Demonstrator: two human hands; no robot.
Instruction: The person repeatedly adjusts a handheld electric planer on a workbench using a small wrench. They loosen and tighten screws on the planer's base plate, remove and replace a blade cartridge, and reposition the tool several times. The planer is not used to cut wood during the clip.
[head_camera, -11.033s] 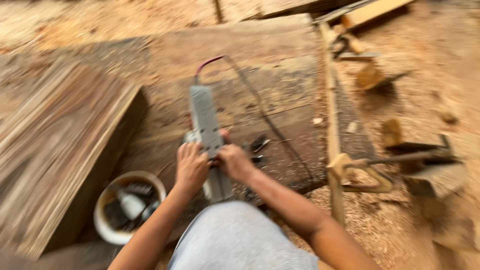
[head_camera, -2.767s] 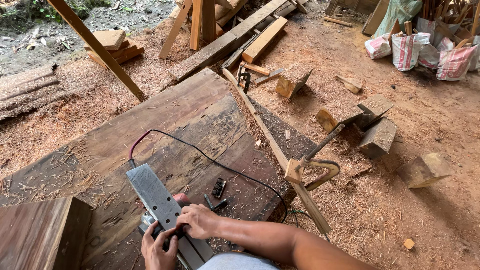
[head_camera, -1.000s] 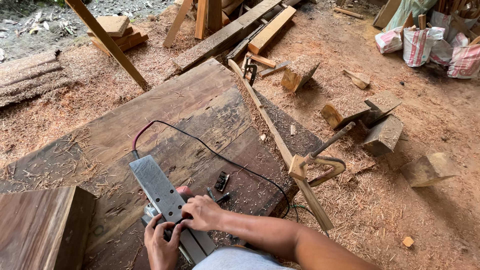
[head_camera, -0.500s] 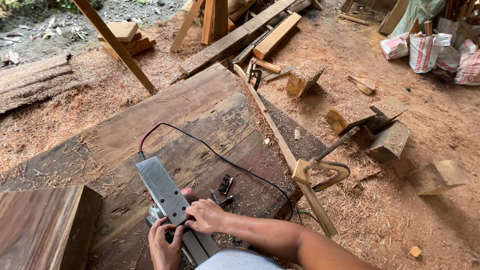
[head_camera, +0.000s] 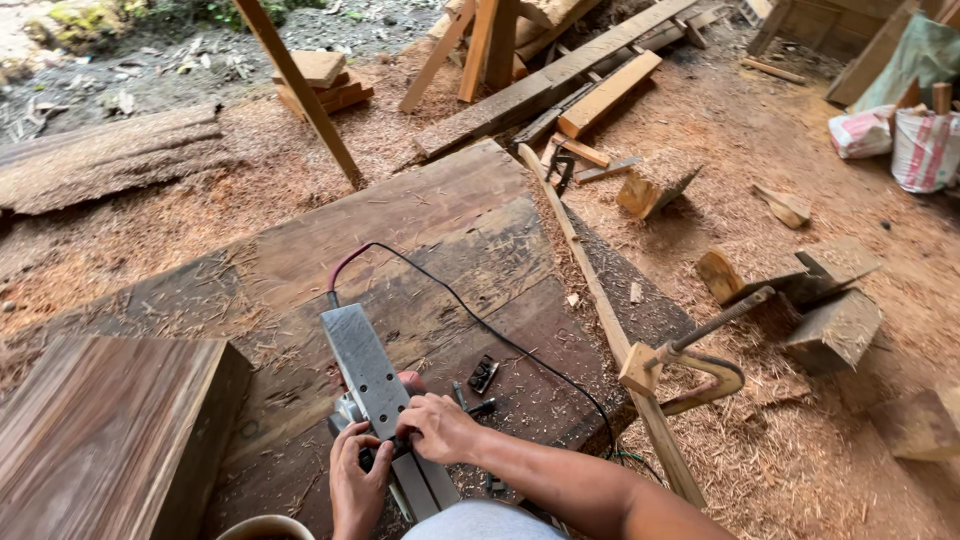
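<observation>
At the bottom centre of the frame the left hand (head_camera: 358, 482) and right hand (head_camera: 438, 428) both grasp the upturned electric planer (head_camera: 378, 400), its flat sole facing up for access, on the wide plank (head_camera: 440, 250), its cord (head_camera: 470, 320) trailing beyond.

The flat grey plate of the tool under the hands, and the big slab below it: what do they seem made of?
The flat grey sole plate looks like bare metal, probably aluminium: dull, even sheen. The broad brown slab is rough wood: visible grain, shavings lying on it.
</observation>
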